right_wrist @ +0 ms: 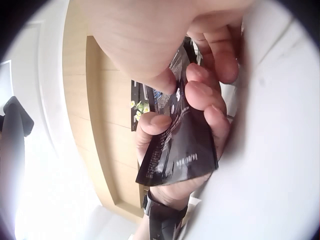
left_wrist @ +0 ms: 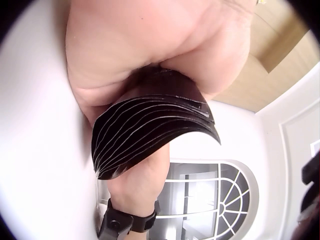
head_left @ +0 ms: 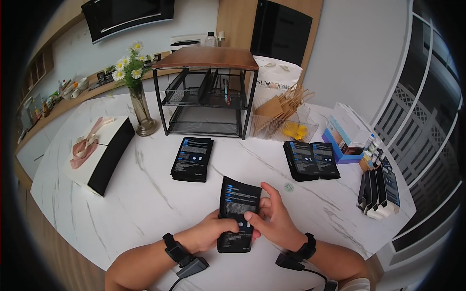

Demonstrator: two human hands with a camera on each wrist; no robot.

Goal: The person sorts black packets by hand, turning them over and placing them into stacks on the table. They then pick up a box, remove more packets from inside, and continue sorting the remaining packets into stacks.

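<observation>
A stack of black printed pouches (head_left: pixel 239 201) is held upright between both hands near the table's front edge. The left hand (head_left: pixel 206 232) grips its lower left side, thumb across the printed face. On the right side, the right hand (head_left: pixel 279 225) pinches it with the thumb on the front and the index finger raised behind the edge. Several layered edges of the pouches (left_wrist: pixel 150 130) show in the left wrist view. In the right wrist view, fingers of both hands surround the printed pouch (right_wrist: pixel 185 155).
One pouch pile (head_left: pixel 192 159) lies behind the hands, with two adjoining piles (head_left: pixel 311 161) farther right. Black boxes (head_left: pixel 378 191) stand at the right edge. A wire rack (head_left: pixel 206 99), flower vase (head_left: pixel 141 109), clear bin (head_left: pixel 281 121) and white-and-black box (head_left: pixel 99 155) are also on the table (head_left: pixel 155 213).
</observation>
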